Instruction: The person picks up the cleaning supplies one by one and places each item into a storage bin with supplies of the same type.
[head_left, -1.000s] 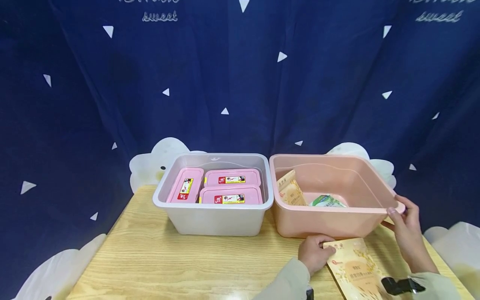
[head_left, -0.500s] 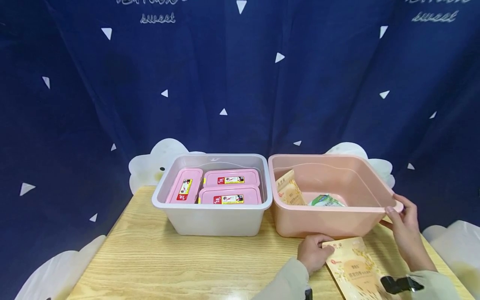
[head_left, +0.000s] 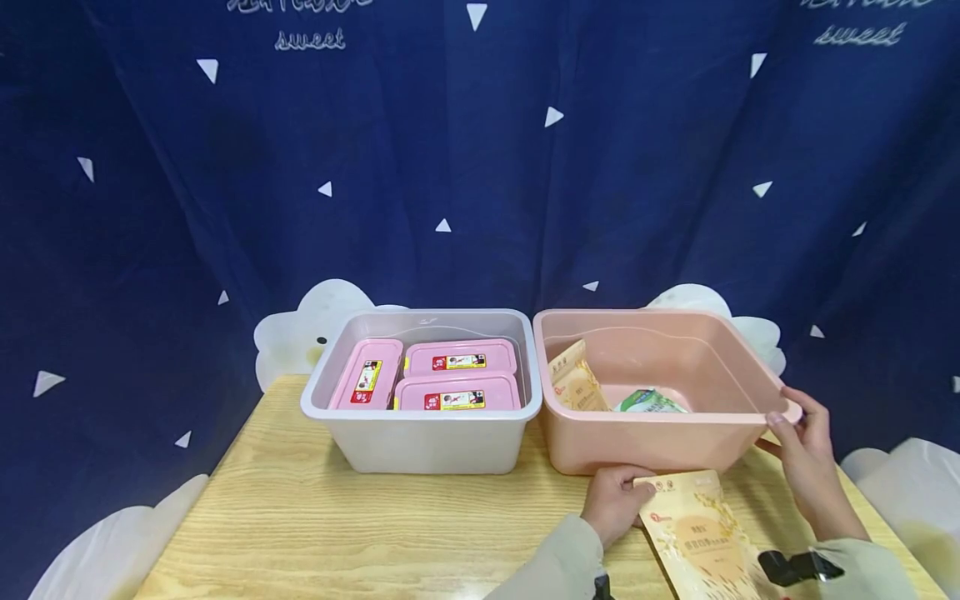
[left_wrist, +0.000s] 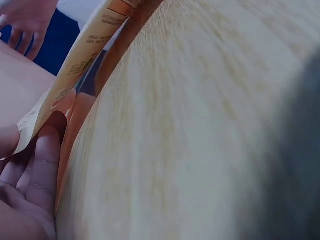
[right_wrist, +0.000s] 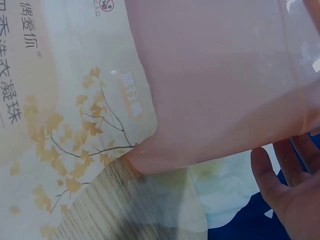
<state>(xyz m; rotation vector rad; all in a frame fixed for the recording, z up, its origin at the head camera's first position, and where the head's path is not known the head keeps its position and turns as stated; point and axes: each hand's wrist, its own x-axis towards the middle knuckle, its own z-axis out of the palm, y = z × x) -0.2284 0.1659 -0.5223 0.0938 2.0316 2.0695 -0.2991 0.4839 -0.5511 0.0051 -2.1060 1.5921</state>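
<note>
My left hand (head_left: 617,503) pinches the top left corner of a cream-yellow pouch (head_left: 701,533) printed with golden leaves, in front of the pink bin. In the left wrist view the thumb lies over the pouch (left_wrist: 75,65) and the fingers (left_wrist: 42,170) are behind it, close over the table. My right hand (head_left: 808,467) grips the front right corner of the pink bin (head_left: 667,433), thumb on the rim and fingers around the outside. Inside that bin, a similar cream pouch (head_left: 579,382) leans at the left, and a green-and-white packet (head_left: 649,402) lies on the bottom.
A grey-white bin (head_left: 435,442) stands directly left of the pink one, with pink-lidded boxes (head_left: 456,392) inside. Both sit toward the back of a wooden table (head_left: 360,533). Behind hangs a dark blue curtain (head_left: 480,150) with white triangles and cloud shapes.
The left hand has shifted slightly left and up with the pouch, whose top edge is a little higher. The right hand keeps its grip on the bin corner.
</note>
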